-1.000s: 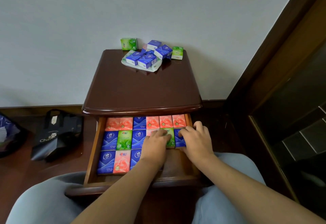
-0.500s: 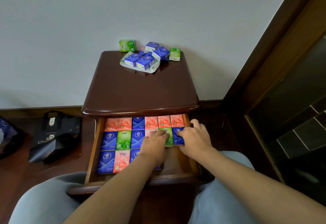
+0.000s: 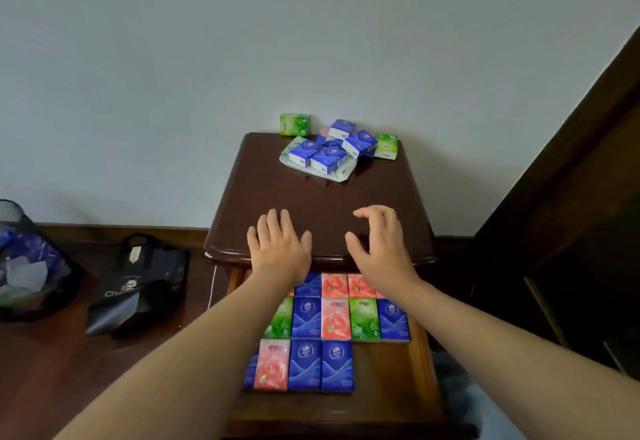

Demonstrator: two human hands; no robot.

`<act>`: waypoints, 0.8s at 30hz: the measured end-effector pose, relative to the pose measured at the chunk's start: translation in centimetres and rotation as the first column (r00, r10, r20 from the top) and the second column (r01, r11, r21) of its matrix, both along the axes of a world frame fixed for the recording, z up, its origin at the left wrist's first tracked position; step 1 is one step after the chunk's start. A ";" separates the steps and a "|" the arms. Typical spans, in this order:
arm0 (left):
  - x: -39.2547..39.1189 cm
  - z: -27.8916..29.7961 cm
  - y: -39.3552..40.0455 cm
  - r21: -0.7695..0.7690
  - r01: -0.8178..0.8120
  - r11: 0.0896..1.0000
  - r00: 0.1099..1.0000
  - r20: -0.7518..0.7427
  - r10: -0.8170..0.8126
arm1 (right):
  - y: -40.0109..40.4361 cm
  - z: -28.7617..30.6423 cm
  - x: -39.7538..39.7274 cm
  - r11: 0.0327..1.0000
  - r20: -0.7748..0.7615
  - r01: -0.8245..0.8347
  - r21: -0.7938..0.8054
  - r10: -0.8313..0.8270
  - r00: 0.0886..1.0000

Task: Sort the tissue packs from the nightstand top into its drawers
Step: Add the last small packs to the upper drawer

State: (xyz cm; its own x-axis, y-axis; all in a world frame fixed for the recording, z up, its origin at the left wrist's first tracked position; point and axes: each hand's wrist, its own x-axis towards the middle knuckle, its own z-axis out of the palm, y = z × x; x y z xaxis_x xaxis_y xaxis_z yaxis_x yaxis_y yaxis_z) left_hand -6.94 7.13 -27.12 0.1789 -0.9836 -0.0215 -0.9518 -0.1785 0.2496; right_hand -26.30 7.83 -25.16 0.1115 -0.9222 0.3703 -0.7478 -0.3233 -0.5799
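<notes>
2 bare hands hover above the front part of the nightstand's tabletop (image 3: 322, 193), and neither holds anything. The loose tissue packs (image 3: 330, 150) lie straight ahead of the fingertips, well apart from them, heaped near the wall at the back edge. Blue ones are piled on a crumpled plastic wrapper (image 3: 341, 174), and 2 green ones sit at the flanks of the heap. The packs point every which way, so no single long axis governs the pile; each would have to be taken as it lies.

The left hand (image 3: 278, 243) is flat, its fingers (image 3: 275, 223) straight and slightly spread, palm down. The right hand (image 3: 379, 242) has its fingers (image 3: 372, 214) loosely curved and apart from the thumb, cupped as if ready to close. Judging by the curl and its line to the heap, the right hand looks the likelier to take the next pack, though both are about equally near.

Behind the wrists, the open drawer (image 3: 420, 370) already carries packs laid flat in rows, with bare wood in its near right corner.
</notes>
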 end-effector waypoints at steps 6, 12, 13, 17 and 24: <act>1.6 -1.2 -4.5 0.023 0.063 0.998 0.996 0.060 -0.064 | -8.5 0.3 4.0 0.977 -0.040 0.204 0.055 -0.202 0.979; 1.8 -1.8 -5.6 -0.100 0.092 0.991 0.993 0.083 -0.083 | -16.9 1.1 7.4 0.957 -0.204 0.277 0.079 -0.257 0.945; 1.8 -1.9 -5.7 -0.108 0.094 0.990 0.993 0.085 -0.085 | -17.7 0.9 7.6 0.956 -0.229 0.282 0.080 -0.258 0.939; 1.7 -2.0 -5.6 -0.121 0.093 0.988 0.991 0.105 -0.081 | -19.1 0.2 8.0 0.931 -0.243 0.343 0.129 -0.305 0.921; 1.9 -1.7 -5.5 -0.093 0.090 0.992 0.992 0.101 -0.081 | -17.6 1.4 6.6 0.941 -0.117 0.290 0.177 -0.273 0.955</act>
